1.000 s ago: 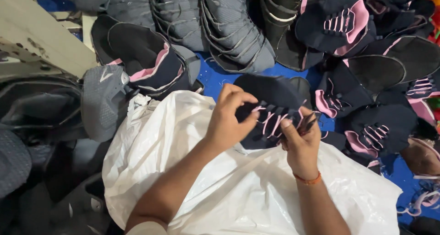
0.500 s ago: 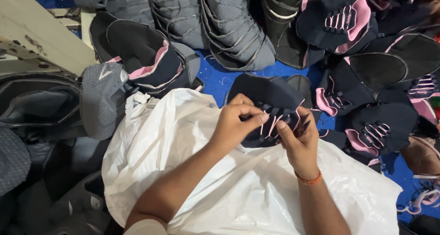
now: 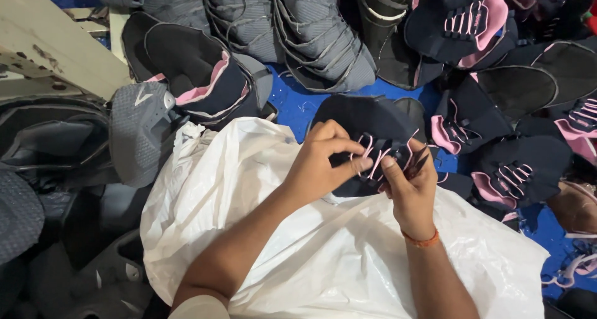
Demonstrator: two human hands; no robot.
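A dark navy shoe upper [image 3: 367, 123] with pink laces rests on a white plastic sack [image 3: 323, 250] over my lap. My left hand [image 3: 320, 163] grips its near edge, thumb and fingers pinching a pink lace. My right hand [image 3: 410, 188], with an orange thread on the wrist, holds the other side of the upper and pinches laces against a pair of small dark snips whose tips stick out past the fingers.
Stacks of grey uppers [image 3: 311, 33] lie at the top. Navy and pink laced uppers [image 3: 466, 20] are piled at the right on a blue floor [image 3: 292, 101]. More dark and grey pieces [image 3: 140, 132] sit at the left beside a pale wooden board [image 3: 50, 51].
My left hand has slid slightly right along the upper, its fingers closing on the pink lace. The right hand has stayed on the laces, barely shifting.
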